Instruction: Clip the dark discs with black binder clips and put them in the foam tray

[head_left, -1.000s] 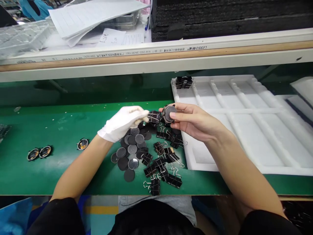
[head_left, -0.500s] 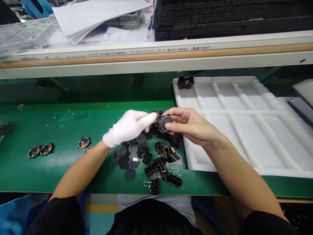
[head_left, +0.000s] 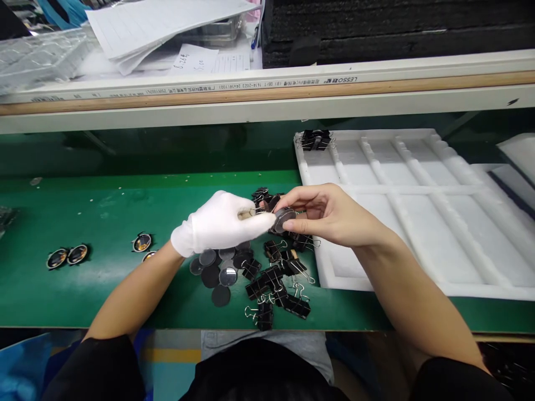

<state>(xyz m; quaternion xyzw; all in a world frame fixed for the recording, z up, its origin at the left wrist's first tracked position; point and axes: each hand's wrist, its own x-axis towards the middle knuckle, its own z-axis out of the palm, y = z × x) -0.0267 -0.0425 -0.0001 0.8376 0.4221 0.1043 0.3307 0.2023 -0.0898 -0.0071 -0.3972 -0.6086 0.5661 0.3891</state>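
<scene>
Between my hands is a round dark disc piece (head_left: 285, 219). My bare right hand (head_left: 324, 214) pinches its right side between thumb and fingers. My left hand (head_left: 225, 220), in a white glove, has its thumb against the disc's left edge; a black binder clip (head_left: 271, 204) is at its fingers, partly hidden. Below my left hand lie several loose round discs (head_left: 228, 277), some dark, some shiny. Several black binder clips (head_left: 272, 278) are heaped just right of them. Round watch-like parts (head_left: 77, 254) rest on the green table (head_left: 100, 295) at the left.
A white compartment tray (head_left: 397, 190) fills the right side, with black clips (head_left: 316, 140) in its back left corner. Across the back runs a shelf edge (head_left: 251, 108), holding papers (head_left: 154, 28), clear plastic trays (head_left: 42, 58) and black foam (head_left: 397, 30).
My left hand has moved slightly right, its thumb now reaching the disc, and covers more of the loose discs. The held disc has tilted, and a clip shows above it.
</scene>
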